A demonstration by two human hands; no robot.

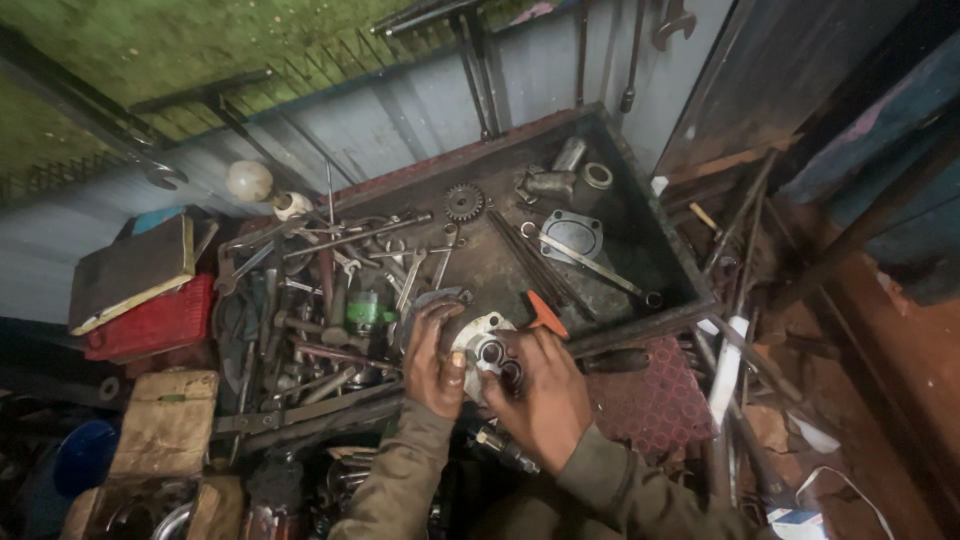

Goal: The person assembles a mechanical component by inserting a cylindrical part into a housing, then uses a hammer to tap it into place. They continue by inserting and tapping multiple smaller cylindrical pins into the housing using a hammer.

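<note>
Both my hands are closed around a pale metal housing point(487, 352) with round bores: my left hand point(432, 362) cups its left edge, my right hand point(541, 392) covers its lower right. An orange-handled tool point(546, 313) pokes up just above my right fingers. Beyond lies the dark metal tray point(640, 230); left, a heap of wrenches point(330, 290).

Both hands meet on a metal cover plate point(487, 352) at the near edge of the tray point(640, 215): left hand point(432, 362) on its left, right hand point(540, 392) on its right. A gear point(463, 202) lies farther back in the tray, with a heap of wrenches point(335, 290) to the left.
</note>
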